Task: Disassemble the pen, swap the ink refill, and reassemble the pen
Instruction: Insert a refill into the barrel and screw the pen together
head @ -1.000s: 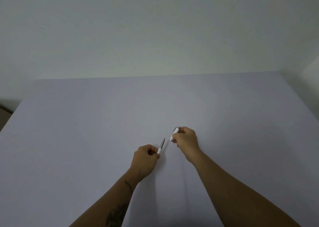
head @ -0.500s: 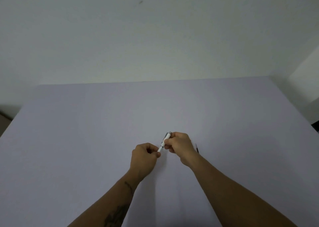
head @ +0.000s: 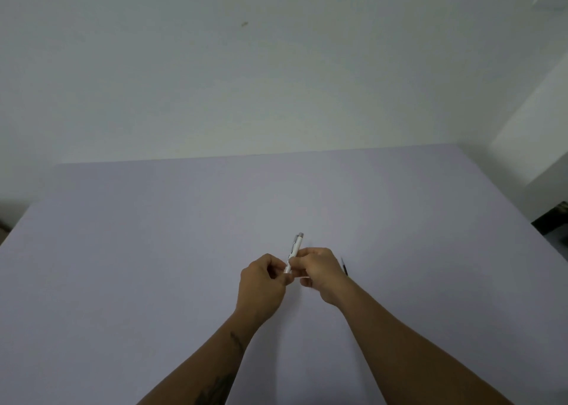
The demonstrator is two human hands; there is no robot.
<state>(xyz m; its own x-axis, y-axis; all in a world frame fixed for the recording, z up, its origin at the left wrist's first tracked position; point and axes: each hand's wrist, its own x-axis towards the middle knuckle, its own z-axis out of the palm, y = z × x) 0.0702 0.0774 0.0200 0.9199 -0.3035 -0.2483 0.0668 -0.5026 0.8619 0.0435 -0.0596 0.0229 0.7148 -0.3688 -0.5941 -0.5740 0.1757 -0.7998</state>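
A white pen with a silver top end stands tilted above the lavender table, its clip end pointing away from me. My left hand pinches its lower end, and my right hand grips the barrel just above. The two hands touch around the pen, and its tip is hidden by my fingers. A thin dark ink refill lies flat on the table just right of my right hand, partly hidden behind it.
A pale wall rises behind the table's far edge. A dark object sits beyond the table's right edge.
The two pen halves, held apart a second ago, have come together into one pen. My right hand moved left to meet my left hand. The view has tilted slightly.
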